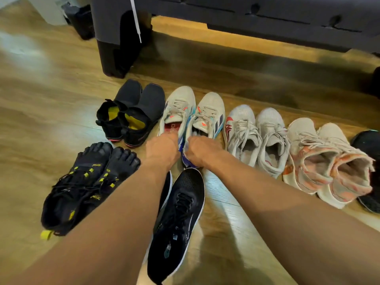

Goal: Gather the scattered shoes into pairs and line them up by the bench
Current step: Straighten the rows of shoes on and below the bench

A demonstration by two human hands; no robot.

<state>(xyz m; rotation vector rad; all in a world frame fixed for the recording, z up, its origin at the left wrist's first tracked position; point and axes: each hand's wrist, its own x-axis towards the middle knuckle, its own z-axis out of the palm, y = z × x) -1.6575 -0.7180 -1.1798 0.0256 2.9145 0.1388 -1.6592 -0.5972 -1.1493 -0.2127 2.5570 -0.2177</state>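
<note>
Both my hands hold a pair of grey sneakers with blue and red trim in front of the dark bench [246, 15]. My left hand [162, 149] grips the heel of the left sneaker [178, 108]. My right hand [200, 150] grips the heel of the right sneaker [209, 114]. In the same row stand black slip-on shoes with yellow insoles [133, 112], a grey pair with a red logo [255, 132] and a beige and orange knit pair [322, 159]. Black toe shoes [88, 182] and a black sneaker [181, 214] lie nearer to me.
Another dark shoe [368, 145] shows at the right edge, partly cut off. The bench leg [115, 48] stands on the wooden floor [51, 103] behind the row. A white lace [136, 19] hangs beside the leg.
</note>
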